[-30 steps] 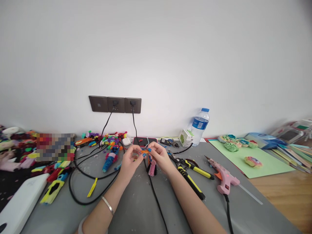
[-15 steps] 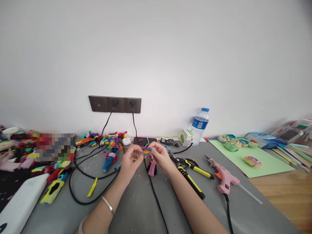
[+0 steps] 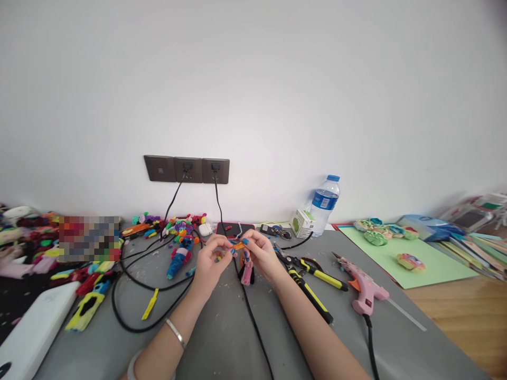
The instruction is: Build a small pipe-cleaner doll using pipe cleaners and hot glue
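Note:
A short orange piece of pipe cleaner (image 3: 238,246) is pinched at both ends between my hands, above the middle of the grey table. My left hand (image 3: 212,260) grips its left end with thumb and index finger. At the right end, the thumb and fingertips of my right hand (image 3: 261,253) are closed on it. Just below the right fingers is a small pink fuzzy piece (image 3: 246,275) with dark parts; whether it touches the hand I cannot tell. A blue and pink pipe cleaner figure (image 3: 179,258) lies left of my left hand.
Pliers with yellow and black handles (image 3: 311,295) lie right of my right forearm. Beyond them are a pink glue gun (image 3: 366,293) and a water bottle (image 3: 325,206). Black cables (image 3: 134,330) loop across the left side, near a white power bank (image 3: 39,327).
The orange pipe cleaner has tilted slightly, its right end a little higher. My hands have shifted only slightly and keep their pinch.

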